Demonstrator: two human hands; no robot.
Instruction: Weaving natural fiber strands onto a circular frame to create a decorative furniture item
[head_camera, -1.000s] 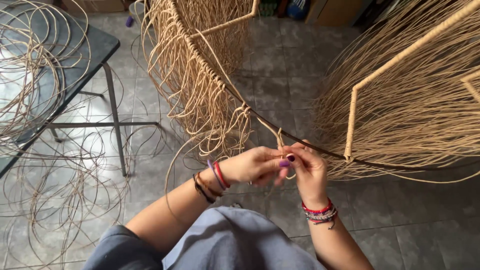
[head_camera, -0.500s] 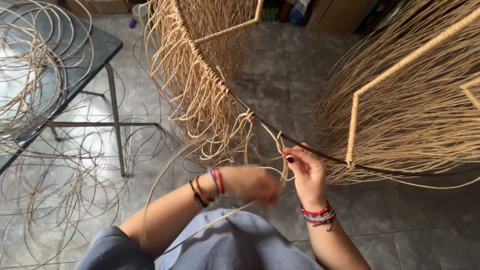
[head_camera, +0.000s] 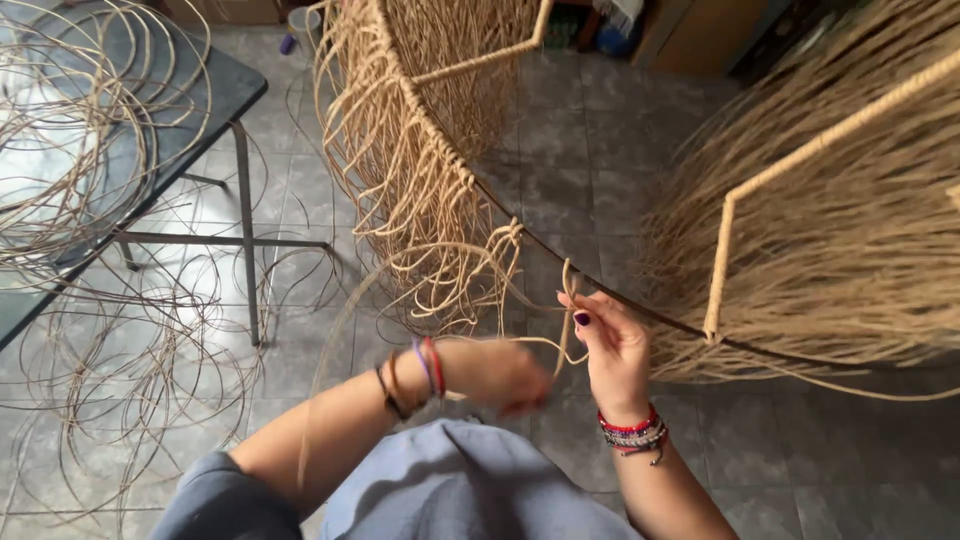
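Head view: the right hand (head_camera: 612, 352) pinches a thin tan cane strand (head_camera: 566, 300) between thumb and fingertips, just below the dark curved metal hoop (head_camera: 600, 290) of a woven cane frame (head_camera: 420, 150). The left hand (head_camera: 505, 375), blurred, is closed around the same strand lower down, near the grey-clad knee (head_camera: 470, 490). Loose coils of cane (head_camera: 110, 360) lie on the tiled floor (head_camera: 590, 150) beside a dark metal table (head_camera: 225, 95).

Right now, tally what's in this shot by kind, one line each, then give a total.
Hands: 2, left hand blurred, right hand pinching a cane strand
Wire-ring frames hung with cane strands: 1
Cane-wrapped bars: 2
Dark tables: 1
Wrists with bracelets: 2
Total: 8
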